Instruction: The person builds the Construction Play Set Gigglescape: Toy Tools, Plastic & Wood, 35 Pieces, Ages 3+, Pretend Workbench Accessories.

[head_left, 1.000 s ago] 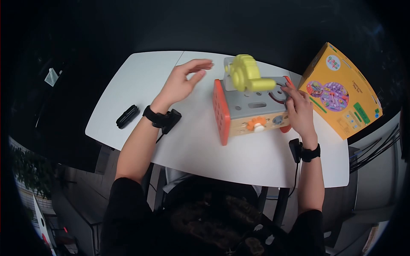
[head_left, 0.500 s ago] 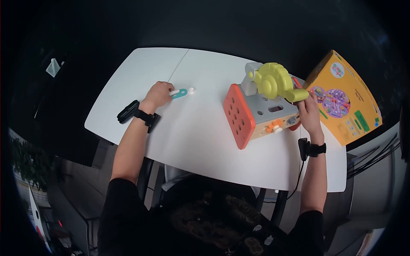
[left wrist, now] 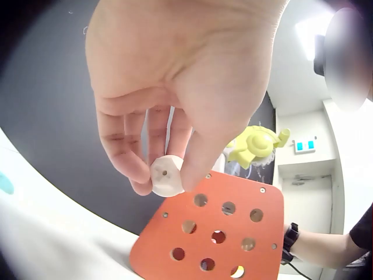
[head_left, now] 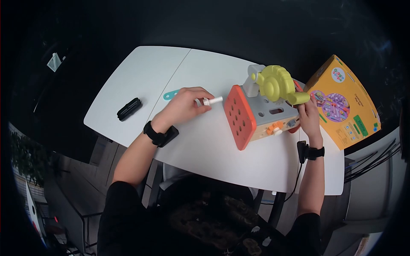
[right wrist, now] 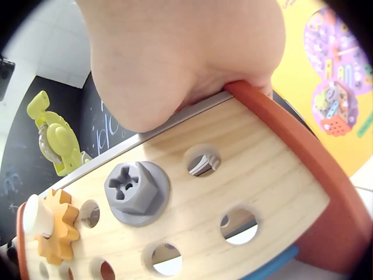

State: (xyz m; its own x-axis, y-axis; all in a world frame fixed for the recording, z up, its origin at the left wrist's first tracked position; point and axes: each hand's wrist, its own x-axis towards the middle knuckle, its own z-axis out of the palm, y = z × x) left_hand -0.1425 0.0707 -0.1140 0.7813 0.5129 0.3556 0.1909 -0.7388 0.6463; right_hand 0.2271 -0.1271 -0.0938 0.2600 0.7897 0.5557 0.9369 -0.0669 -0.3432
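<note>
My left hand [head_left: 185, 106] pinches a white plastic toy bolt [head_left: 216, 100] between thumb and fingers, its shank pointing at the toy workbench's orange-red side panel [head_left: 240, 118]. In the left wrist view the bolt's round head [left wrist: 167, 177] faces the camera. At the workbench's far end, my right hand [head_left: 311, 118] grips the top edge beside the other red panel [right wrist: 280, 125]; some of its fingers are hidden. A yellow-green toy circular saw [head_left: 275, 83] stands on the grey top. The wooden front carries an orange gear [right wrist: 61, 226] and a grey bolt [right wrist: 137, 192].
A teal strip with holes [head_left: 171, 94] lies on the white table [head_left: 205, 145], partly behind my left hand. Further left is a black case-like object [head_left: 129, 109]. A yellow toy box [head_left: 348, 102] stands at the right, close to my right hand.
My left hand reached left to the teal strip and white bolt, then came back right holding a white bolt; the strip stays behind. The workbench shifted and turned, with my right hand at its right end.
</note>
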